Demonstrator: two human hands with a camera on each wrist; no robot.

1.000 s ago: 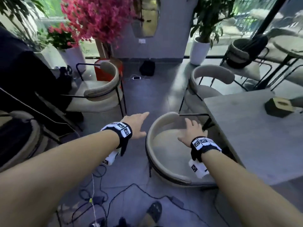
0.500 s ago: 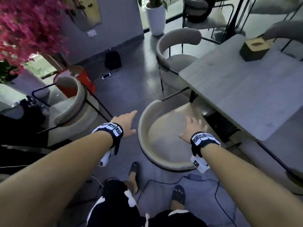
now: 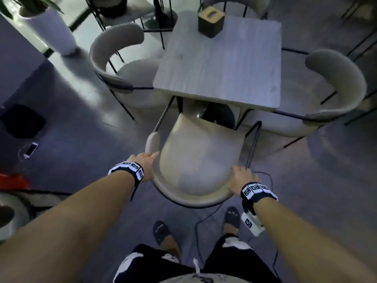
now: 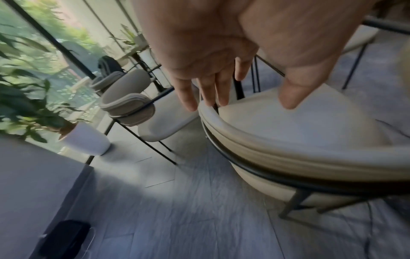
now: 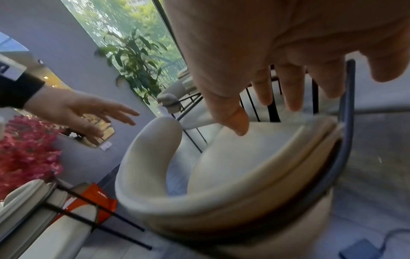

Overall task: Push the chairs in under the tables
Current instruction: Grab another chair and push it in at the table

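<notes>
A beige chair [image 3: 200, 160] with a curved backrest and black metal frame stands in front of me, its seat front just under the near edge of the grey square table [image 3: 220, 58]. My left hand [image 3: 150, 159] is open at the left side of the backrest [image 4: 288, 157], fingers outside and thumb over the seat. In the right wrist view the left hand [image 5: 88, 113] hovers just off the padding. My right hand [image 3: 242, 176] is open over the right side of the backrest [image 5: 155, 175], fingers [image 5: 295, 98] straight by the frame bar.
Two more beige chairs [image 3: 122, 74] [image 3: 336, 84] sit at the table's left and right sides. A brown tissue box [image 3: 211, 21] stands on the table. A cable [image 3: 204, 219] runs under the chair by my feet. A phone [image 3: 30, 149], black bag [image 3: 22, 121] and white planter [image 3: 51, 31] lie left.
I have stepped round behind the chair, so the table now lies straight ahead. Both hands moved from above the seat to the two sides of the backrest.
</notes>
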